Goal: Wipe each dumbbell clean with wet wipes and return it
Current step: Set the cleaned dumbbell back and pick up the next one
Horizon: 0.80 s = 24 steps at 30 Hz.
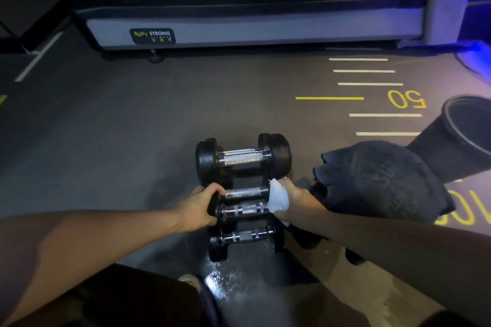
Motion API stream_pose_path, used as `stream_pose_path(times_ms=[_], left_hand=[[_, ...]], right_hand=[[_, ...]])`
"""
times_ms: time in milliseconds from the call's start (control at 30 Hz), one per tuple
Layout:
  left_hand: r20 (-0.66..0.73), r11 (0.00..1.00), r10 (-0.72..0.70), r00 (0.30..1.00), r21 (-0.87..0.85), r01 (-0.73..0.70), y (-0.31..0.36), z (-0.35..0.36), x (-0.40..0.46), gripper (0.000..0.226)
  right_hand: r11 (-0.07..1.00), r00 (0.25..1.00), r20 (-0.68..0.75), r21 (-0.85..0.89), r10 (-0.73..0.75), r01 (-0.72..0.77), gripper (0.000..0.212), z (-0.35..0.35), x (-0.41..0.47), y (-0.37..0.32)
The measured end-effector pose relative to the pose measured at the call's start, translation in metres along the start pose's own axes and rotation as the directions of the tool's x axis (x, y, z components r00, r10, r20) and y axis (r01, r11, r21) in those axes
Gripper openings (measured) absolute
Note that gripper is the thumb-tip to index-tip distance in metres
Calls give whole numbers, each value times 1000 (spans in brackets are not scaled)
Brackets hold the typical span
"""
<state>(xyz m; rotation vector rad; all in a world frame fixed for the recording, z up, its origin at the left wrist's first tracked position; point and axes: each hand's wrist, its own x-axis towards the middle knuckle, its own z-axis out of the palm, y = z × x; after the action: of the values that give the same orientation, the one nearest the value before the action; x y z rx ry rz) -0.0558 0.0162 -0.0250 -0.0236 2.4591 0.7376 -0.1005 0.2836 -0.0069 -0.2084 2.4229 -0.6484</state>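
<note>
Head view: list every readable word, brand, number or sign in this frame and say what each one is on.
"BODY STRONG": black badge on the grey base of the machine at the back.
Smaller line under it on the badge: too small to read.
"50": yellow floor number, upside down from this view, beside the white and yellow floor lines.
Yellow floor marking at the right edge: partly hidden, cannot be read.
Dumbbells: no readable marking.

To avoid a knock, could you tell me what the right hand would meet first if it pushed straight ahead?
Probably the right end of the large dumbbell just beyond the right hand holding the wipe, though depth is unclear.
</note>
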Motion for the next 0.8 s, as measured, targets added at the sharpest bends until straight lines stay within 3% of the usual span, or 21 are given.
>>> stream_pose_path(times_ms=[133,433,633,800], left_hand=[[-35,996,-43,998,75,46,7,-11,-3,67],[-137,993,-10,991,113,26,46,-33,-11,61],[-208,988,146,967,75,-133,103,-54,-15,54],[-319,948,308,896,28,-316,168,-74,-15,51]], right_hand=[[999,1000,-23,-50,-16,15,68,-2,-6,0],[980,985,-114,-166,-130,110,62,-22,-30,1],[975,962,-195,-151,-190,162,53,-43,-49,-3],[983,928,-325,-50,-183,177,51,-82,-79,4]])
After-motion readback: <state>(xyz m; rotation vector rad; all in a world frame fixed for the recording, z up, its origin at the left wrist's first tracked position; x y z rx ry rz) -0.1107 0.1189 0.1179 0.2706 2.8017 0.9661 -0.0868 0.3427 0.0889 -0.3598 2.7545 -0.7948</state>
